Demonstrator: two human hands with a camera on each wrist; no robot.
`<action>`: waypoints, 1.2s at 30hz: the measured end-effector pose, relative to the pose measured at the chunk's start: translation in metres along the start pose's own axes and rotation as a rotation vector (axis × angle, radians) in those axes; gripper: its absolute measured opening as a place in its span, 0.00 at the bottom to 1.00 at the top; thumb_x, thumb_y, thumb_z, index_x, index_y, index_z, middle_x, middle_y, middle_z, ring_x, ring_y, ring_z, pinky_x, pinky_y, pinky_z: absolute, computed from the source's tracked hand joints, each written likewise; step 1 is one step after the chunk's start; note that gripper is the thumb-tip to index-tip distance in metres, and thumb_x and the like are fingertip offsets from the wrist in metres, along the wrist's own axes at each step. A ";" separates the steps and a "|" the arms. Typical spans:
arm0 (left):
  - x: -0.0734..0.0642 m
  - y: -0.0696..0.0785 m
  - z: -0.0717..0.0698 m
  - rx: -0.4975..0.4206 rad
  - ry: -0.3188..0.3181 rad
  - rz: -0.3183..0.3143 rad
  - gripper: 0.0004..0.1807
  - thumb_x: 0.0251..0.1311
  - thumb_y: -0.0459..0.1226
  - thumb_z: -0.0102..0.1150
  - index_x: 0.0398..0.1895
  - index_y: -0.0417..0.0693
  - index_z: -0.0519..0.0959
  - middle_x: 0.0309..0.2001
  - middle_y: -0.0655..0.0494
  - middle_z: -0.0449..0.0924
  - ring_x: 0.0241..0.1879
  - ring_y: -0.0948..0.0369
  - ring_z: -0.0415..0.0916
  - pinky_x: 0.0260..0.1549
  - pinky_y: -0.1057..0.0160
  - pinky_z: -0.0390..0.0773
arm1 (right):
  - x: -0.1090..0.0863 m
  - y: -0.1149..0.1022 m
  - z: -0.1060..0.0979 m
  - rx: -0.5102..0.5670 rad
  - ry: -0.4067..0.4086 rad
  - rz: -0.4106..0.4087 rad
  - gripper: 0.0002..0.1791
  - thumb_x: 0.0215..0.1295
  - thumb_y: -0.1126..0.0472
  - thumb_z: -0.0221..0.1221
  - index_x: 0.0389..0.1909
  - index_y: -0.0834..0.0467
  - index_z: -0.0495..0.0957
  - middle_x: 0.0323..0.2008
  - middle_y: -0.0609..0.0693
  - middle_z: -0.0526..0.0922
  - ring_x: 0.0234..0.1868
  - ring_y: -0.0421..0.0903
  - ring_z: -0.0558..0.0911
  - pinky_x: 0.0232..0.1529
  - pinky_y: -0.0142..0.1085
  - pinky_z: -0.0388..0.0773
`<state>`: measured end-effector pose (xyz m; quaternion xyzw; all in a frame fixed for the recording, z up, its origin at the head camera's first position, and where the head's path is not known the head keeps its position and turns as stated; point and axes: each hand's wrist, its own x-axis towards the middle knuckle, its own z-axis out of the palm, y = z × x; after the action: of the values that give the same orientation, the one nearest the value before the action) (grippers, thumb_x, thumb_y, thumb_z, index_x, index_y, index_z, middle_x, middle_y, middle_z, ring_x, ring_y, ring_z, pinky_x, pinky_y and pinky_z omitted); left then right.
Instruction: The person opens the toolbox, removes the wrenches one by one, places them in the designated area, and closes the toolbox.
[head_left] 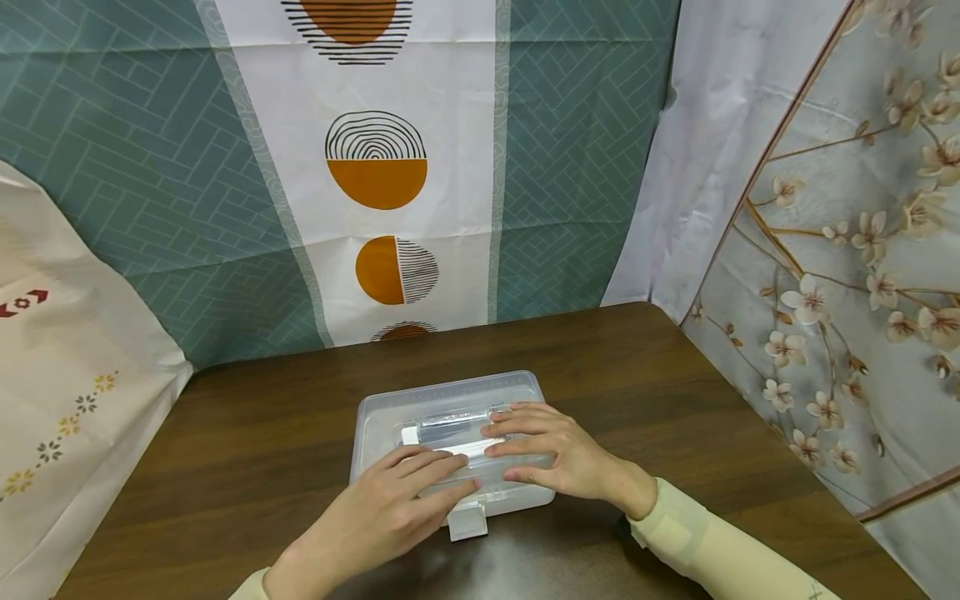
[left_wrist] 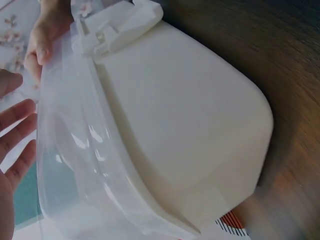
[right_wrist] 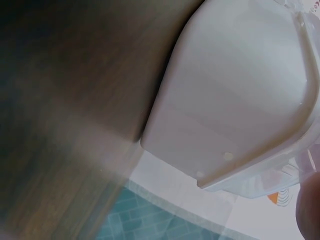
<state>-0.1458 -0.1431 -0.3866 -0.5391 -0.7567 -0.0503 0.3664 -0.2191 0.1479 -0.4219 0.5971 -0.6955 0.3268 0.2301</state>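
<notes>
A white plastic storage box (head_left: 517,502) with a clear lid (head_left: 450,400) sits on the table. Across the lid's top runs a clear handle (head_left: 453,423), and a white latch (head_left: 468,522) juts from the near side. Over the lid's near-left part lies my left hand (head_left: 390,504), its fingers stretched across the top. My right hand (head_left: 558,450) rests on the lid's right part with fingers spread and extended. The left wrist view shows the box's side wall (left_wrist: 185,120) and latch (left_wrist: 120,27) up close. Only a fingertip (right_wrist: 309,205) of the right hand appears in the right wrist view.
The dark wooden table (head_left: 247,450) extends around the box on all sides. Behind it hangs a green and white patterned curtain (head_left: 577,167). A floral cloth (head_left: 840,333) hangs along the right, and a cream cloth (head_left: 67,358) along the left.
</notes>
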 end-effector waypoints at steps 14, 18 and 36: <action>-0.028 -0.017 -0.003 -0.002 0.043 -0.080 0.20 0.81 0.47 0.46 0.63 0.53 0.82 0.55 0.55 0.85 0.50 0.55 0.84 0.52 0.50 0.80 | 0.000 0.000 -0.010 0.007 -0.145 0.081 0.25 0.67 0.53 0.70 0.64 0.53 0.83 0.67 0.51 0.80 0.71 0.51 0.75 0.77 0.45 0.59; -0.036 -0.023 -0.003 -0.008 0.059 -0.087 0.21 0.81 0.49 0.46 0.63 0.52 0.82 0.58 0.52 0.84 0.53 0.52 0.83 0.56 0.47 0.77 | 0.000 -0.002 -0.015 0.040 -0.204 0.117 0.27 0.67 0.53 0.69 0.66 0.52 0.81 0.70 0.50 0.77 0.74 0.51 0.71 0.79 0.45 0.55; -0.059 -0.029 -0.003 -0.024 0.081 -0.115 0.23 0.81 0.49 0.47 0.64 0.46 0.82 0.61 0.49 0.82 0.58 0.51 0.81 0.59 0.47 0.72 | 0.000 -0.002 -0.017 0.088 -0.228 0.135 0.30 0.65 0.55 0.71 0.68 0.52 0.79 0.71 0.51 0.76 0.75 0.52 0.69 0.80 0.45 0.49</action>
<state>-0.1605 -0.2029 -0.4111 -0.4966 -0.7704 -0.1021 0.3864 -0.2183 0.1602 -0.4104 0.5918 -0.7406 0.3018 0.1006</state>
